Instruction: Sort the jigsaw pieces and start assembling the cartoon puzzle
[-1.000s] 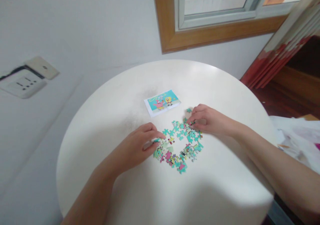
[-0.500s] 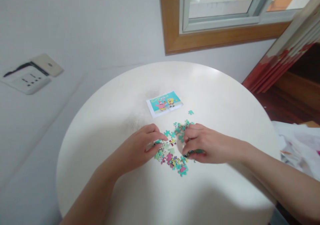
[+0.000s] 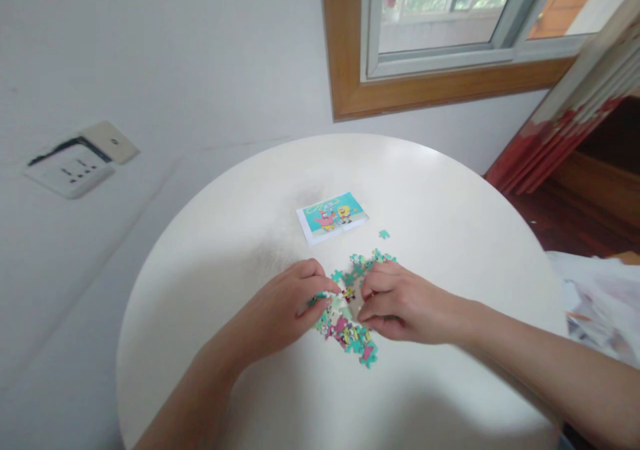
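Observation:
A heap of small teal, pink and yellow jigsaw pieces point(image 3: 350, 330) lies in the middle of a round white table point(image 3: 250, 237). My left hand point(image 3: 285, 307) rests at the heap's left side, with its fingertips pinched on a teal piece. My right hand point(image 3: 400, 303) covers the heap's right part, its fingers curled down onto the pieces. The two hands nearly touch over the heap. A small cartoon picture card point(image 3: 333, 215) lies beyond the heap. One stray teal piece point(image 3: 383, 235) sits alone to the card's right.
The table stands against a white wall with a socket plate point(image 3: 70, 169) at the left. A wood-framed window point(image 3: 450, 77) is above the far edge. A red and white curtain point(image 3: 565, 123) hangs at the right, and white cloth point(image 3: 595, 297) lies beside the table.
My right hand has slid from the far right of the heap toward the left hand, gathering the spread pieces into a tighter heap. One teal piece stayed behind near the card.

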Available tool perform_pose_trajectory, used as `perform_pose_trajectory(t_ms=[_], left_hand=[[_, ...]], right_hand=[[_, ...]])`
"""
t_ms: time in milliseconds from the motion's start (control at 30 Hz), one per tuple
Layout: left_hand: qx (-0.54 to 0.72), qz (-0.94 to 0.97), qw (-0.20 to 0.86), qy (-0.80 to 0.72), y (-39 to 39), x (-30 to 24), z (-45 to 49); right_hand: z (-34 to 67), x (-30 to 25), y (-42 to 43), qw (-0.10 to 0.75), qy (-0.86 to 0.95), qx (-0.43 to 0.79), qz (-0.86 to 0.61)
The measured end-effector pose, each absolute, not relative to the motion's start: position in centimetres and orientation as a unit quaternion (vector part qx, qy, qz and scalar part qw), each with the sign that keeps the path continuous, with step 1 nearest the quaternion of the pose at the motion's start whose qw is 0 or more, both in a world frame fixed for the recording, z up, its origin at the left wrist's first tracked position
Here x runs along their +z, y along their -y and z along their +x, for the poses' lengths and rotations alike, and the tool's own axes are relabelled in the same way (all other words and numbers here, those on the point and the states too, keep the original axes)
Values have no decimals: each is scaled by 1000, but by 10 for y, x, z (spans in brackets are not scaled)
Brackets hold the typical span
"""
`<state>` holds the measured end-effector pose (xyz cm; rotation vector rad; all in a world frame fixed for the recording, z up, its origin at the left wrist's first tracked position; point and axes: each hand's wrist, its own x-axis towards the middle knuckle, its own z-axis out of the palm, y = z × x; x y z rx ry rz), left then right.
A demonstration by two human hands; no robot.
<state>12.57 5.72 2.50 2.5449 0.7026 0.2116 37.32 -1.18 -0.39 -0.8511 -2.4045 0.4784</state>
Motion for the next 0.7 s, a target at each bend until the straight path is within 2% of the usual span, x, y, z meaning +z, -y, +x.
perform_pose_trajectory(t_ms=[300,700], left_hand=[[150,907,295,-262,-50,17,138],[178,850,419,-263,-40,24,154]], right_hand=[[375,3,10,414,827,226,-305],[376,2,11,478,781,246,-318]])
